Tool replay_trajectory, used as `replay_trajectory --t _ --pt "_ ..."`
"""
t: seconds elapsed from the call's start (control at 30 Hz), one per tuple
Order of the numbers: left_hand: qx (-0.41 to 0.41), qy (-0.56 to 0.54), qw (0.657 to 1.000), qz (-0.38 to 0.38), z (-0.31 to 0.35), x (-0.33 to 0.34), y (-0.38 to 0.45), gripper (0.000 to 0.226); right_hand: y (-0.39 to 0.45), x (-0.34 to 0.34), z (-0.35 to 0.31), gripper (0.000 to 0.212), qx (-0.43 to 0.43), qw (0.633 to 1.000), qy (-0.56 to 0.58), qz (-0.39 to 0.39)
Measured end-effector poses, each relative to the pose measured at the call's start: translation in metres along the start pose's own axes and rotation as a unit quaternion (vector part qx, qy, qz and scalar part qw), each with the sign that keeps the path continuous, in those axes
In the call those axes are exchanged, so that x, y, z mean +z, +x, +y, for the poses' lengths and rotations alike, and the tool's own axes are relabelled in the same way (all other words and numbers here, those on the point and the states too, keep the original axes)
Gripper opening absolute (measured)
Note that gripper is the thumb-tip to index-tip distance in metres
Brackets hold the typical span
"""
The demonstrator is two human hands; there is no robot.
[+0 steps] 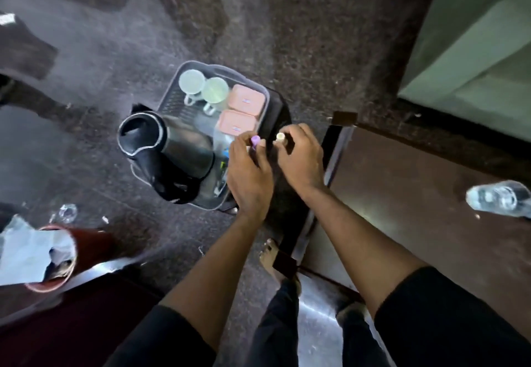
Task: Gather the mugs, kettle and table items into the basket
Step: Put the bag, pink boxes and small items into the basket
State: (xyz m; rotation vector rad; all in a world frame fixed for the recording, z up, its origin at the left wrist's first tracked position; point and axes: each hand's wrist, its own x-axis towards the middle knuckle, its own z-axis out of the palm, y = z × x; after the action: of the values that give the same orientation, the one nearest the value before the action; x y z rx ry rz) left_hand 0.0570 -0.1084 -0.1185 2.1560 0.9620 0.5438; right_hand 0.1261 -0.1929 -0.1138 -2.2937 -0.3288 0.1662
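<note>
Grey ribbed basket [172,102] (round mugs [192,82])

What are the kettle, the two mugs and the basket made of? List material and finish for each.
Kettle: apparently brushed metal body, given its soft sheen, with a glossy black plastic lid and handle.
Mugs: pale green, smooth and glossy; ceramic or plastic, unclear.
Basket: grey moulded plastic, matte, with a slotted floor.

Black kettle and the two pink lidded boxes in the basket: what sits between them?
In the head view, between the black kettle and the pink lidded boxes lies bare ribbed floor of the grey plastic basket, plus something clear, too blurred to identify.
</note>
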Motion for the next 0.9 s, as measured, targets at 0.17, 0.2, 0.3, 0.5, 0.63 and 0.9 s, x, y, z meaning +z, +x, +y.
replay_trajectory --t 0.17,0.2,0.3,0.5,0.63,0.9 --pt "-0.06 -0.02 0.998 0.002 -0.032 -0.025 0.03 0.016 0.029 0.043 -0.048 0.019 -0.065 0.996 0.004 -0.06" --pt "-0.074 -0.028 0.997 -0.004 -0.037 -0.027 0.032 0.016 0.034 0.05 -0.053 0.021 -0.072 0.995 -0.001 -0.075" --pt "-0.091 -0.047 0.995 -0.019 -0.045 -0.032 0.037 0.018 0.047 0.066 -0.064 0.026 -0.08 0.992 -0.01 -0.099" --pt "-0.04 -0.037 0.999 0.001 -0.023 -0.051 0.063 0.015 0.071 0.079 -0.077 0.018 -0.07 0.989 -0.019 -0.125" --pt "-0.04 -0.041 0.998 -0.022 0.019 -0.076 0.099 0.011 0.076 0.079 -0.09 0.028 -0.092 0.987 0.001 -0.135" --pt "0.142 0.033 0.966 -0.212 0.042 -0.156 0.239 0.015 0.093 0.103 -0.111 0.011 -0.111 0.98 -0.079 -0.145"
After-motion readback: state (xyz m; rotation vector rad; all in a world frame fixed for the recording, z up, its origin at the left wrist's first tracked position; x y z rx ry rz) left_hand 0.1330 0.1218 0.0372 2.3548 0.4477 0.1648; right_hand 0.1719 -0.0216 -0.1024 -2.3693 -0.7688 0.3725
